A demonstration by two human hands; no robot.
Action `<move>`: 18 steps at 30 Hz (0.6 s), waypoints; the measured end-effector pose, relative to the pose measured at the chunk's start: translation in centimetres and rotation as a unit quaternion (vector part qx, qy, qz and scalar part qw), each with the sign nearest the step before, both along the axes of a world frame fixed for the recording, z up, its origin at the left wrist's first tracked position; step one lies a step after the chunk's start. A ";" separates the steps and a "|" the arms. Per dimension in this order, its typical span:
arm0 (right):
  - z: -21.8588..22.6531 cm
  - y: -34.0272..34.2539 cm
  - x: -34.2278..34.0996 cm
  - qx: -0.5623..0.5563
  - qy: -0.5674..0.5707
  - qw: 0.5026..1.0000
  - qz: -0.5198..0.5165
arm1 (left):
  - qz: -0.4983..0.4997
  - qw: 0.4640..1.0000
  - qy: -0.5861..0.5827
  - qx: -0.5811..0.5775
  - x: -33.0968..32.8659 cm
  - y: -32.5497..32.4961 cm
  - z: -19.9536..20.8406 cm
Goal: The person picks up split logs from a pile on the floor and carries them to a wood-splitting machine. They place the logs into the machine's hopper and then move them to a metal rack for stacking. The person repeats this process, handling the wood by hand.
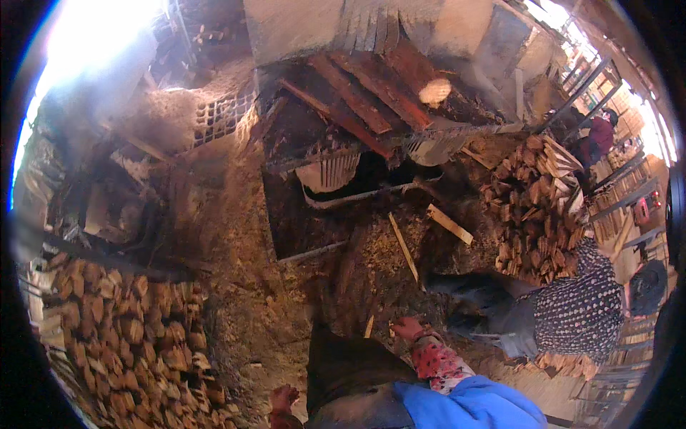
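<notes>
My left hand (284, 397) hangs low beside my dark trousers, its fingers loosely apart with nothing seen in them. In front of my blue garment (468, 405), my right hand (409, 328) reaches out from a red and white patterned sleeve. Its fingers look slightly spread and no held thing shows. A thin wood strip (369, 327) lies on the ground just left of that hand. Farther ahead are a long narrow stick (404, 250) and a short pale board (450, 224). Reddish log slabs (350, 93) and a round log end (434, 91) rest on the dark machine bench.
Cut wood pieces are heaped at left (128, 329) and at right (539, 207). A co-worker in a dotted top (580, 304) bends close on my right; another person (599, 136) is farther back. A metal frame (314, 252) edges the machine, above dirt and chips.
</notes>
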State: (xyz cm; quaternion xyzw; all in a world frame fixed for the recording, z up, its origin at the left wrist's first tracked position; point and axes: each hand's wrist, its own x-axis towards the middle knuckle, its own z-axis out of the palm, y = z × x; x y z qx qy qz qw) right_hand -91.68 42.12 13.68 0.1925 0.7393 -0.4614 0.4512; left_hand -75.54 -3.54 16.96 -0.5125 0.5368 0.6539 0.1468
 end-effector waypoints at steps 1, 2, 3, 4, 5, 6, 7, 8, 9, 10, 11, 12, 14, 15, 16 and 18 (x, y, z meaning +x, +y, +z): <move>1.6 -0.7 -0.7 0.005 -0.007 1.000 0.005 | -0.026 0.998 0.005 -0.055 -2.0 -0.1 -0.9; 0.5 -0.2 0.9 0.059 0.049 0.997 -0.001 | -0.093 0.993 0.068 -0.005 -4.6 -0.7 -1.9; -0.4 0.1 2.2 0.116 0.104 0.988 -0.006 | -0.151 0.978 0.134 0.046 -7.3 -1.4 -2.6; 0.1 0.1 1.1 0.094 0.077 0.993 -0.002 | -0.163 0.965 0.201 0.027 -10.6 -1.6 -1.6; 0.9 0.0 0.7 0.070 0.046 0.996 0.003 | -0.173 0.949 0.264 0.006 -14.4 -1.4 0.4; 2.5 -0.8 0.7 0.043 0.010 0.999 0.011 | -0.229 0.948 0.204 -0.079 -19.3 -0.8 4.3; 6.4 -3.2 0.3 0.083 0.039 0.995 -0.051 | -0.283 0.935 0.140 -0.164 -22.7 -0.6 7.4; 5.0 -3.1 1.0 0.110 0.085 0.989 -0.046 | -0.306 0.916 0.143 -0.217 -25.8 -0.4 9.1; 3.7 -2.2 2.7 0.148 0.134 0.978 -0.052 | -0.312 0.899 0.202 -0.233 -29.6 0.6 10.9; 3.7 -2.0 2.3 0.178 0.184 0.966 -0.048 | -0.308 0.885 0.240 -0.252 -33.1 1.2 12.4; 3.7 -1.6 1.8 0.174 0.169 0.968 -0.062 | -0.302 0.873 0.276 -0.264 -36.2 1.9 13.9; 5.4 -1.9 0.6 0.165 0.155 0.971 -0.071 | -0.285 0.866 0.319 -0.260 -38.9 1.9 15.5; 9.7 -2.5 -3.1 0.157 0.143 0.974 -0.082 | -0.248 0.845 0.377 -0.286 -44.0 2.3 17.5; 12.0 -2.7 -5.1 0.155 0.140 0.974 -0.084 | -0.229 0.836 0.387 -0.316 -46.2 2.6 18.1; 13.0 -2.2 -6.4 0.152 0.136 0.975 -0.086 | -0.231 0.821 0.388 -0.350 -48.0 3.3 19.9; 6.6 1.7 -6.9 0.100 0.182 0.972 -0.114 | -0.233 0.765 0.422 -0.427 -53.1 4.8 21.6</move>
